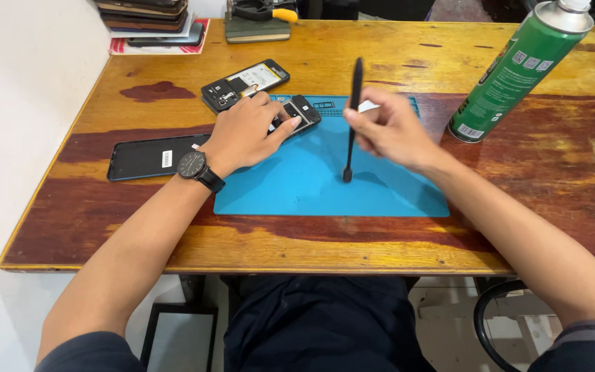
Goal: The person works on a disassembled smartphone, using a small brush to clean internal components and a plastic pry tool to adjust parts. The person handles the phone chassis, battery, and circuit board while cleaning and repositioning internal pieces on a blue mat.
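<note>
A small dark phone part (297, 111) is pinned against the far edge of the blue work mat (297, 186) by the left hand (246, 131). The fingers are curled over it, with the thumb pressed on its near right corner. A black wristwatch (193, 166) is worn on the left wrist.

A slim black brush-like tool (352, 117) is gripped by the right hand (390, 131). The fingers are closed round the shaft at about mid-length. The tool is held nearly upright, with its lower tip touching or just above the mat near the centre; contact cannot be confirmed. A small white piece (368, 106) is seen at the right fingertips; what it is cannot be told.

The mat lies on a worn wooden table (380, 241).

An opened phone (244, 84) with exposed internals lies just beyond the left hand, off the mat. A black flat panel (153, 157) lies to the left of the mat, beside the left wrist.

A green spray can (518, 69) stands tilted in view at the right, well apart from the right hand.

A stack of flat items (153, 21) is noted at the far left corner of the table.
</note>
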